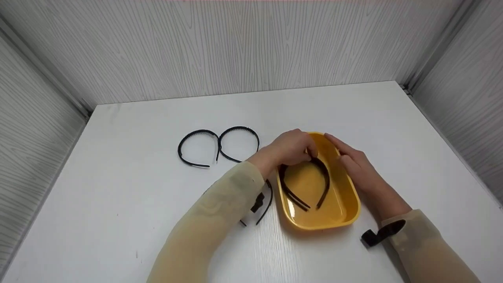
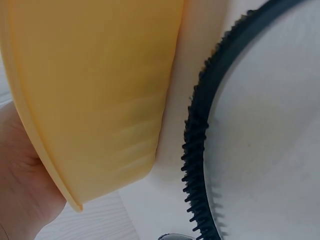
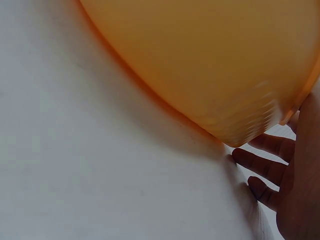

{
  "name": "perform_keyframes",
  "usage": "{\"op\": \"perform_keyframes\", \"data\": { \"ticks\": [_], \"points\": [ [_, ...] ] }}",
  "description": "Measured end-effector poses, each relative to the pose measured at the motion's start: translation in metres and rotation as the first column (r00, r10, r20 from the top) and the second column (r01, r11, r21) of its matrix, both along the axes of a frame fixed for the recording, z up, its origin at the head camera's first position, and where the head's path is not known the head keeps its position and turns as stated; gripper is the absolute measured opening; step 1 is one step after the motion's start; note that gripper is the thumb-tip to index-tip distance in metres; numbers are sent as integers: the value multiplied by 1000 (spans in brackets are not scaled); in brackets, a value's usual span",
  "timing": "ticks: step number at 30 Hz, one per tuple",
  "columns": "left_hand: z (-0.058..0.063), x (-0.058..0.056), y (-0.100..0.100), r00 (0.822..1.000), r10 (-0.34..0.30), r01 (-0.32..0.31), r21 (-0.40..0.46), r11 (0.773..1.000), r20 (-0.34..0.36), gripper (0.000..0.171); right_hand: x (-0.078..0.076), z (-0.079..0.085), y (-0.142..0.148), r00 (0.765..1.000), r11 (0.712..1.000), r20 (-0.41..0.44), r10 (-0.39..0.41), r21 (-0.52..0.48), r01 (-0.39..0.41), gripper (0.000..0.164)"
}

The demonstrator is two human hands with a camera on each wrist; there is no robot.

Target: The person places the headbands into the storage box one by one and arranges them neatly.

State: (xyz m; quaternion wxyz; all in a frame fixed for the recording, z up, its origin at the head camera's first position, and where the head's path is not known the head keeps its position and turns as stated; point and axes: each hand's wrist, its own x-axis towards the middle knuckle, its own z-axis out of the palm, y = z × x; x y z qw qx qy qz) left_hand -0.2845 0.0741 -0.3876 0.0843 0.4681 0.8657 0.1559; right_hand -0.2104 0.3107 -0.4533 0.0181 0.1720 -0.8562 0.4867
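My left hand (image 1: 292, 147) reaches over the near-left rim of a yellow plastic bin (image 1: 351, 192), its fingers pinching the top of a black headband (image 1: 326, 177). Inside the bin, more than two headband ends show close together, so another band overlaps it. On the bin's right side my right hand (image 1: 357, 167) holds the rim, thumb at the edge. Several of its fingers (image 3: 267, 167) stretch along the outer wall in the right wrist view. A toothed black headband (image 2: 200, 130) lies on the table beside the bin, largely covered by my left forearm in the head view.
Two more black headbands, the left one (image 1: 179, 147) and the right one (image 1: 257, 137), lie side by side on the white table (image 1: 118, 188), left of the bin. Wood-grain panels (image 1: 243, 47) wall the table at the back and both sides.
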Motion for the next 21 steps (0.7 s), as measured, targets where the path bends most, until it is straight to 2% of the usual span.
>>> {"op": "perform_keyframes", "data": {
  "ticks": [9,15,21],
  "points": [
    [8,5,-3,1000,14,-14,-15,1000,17,22,1,-1,1,1000,1000,-2,10,6,-10,70],
    [23,8,-10,999,23,-23,-4,1000,45,26,1,0,1,1000,1000,-11,19,-7,-19,69],
    [43,10,-24,996,35,-40,63,997,78,24,1,1,0,999,1000,51,4,-14,-4,68]
  ]
}}
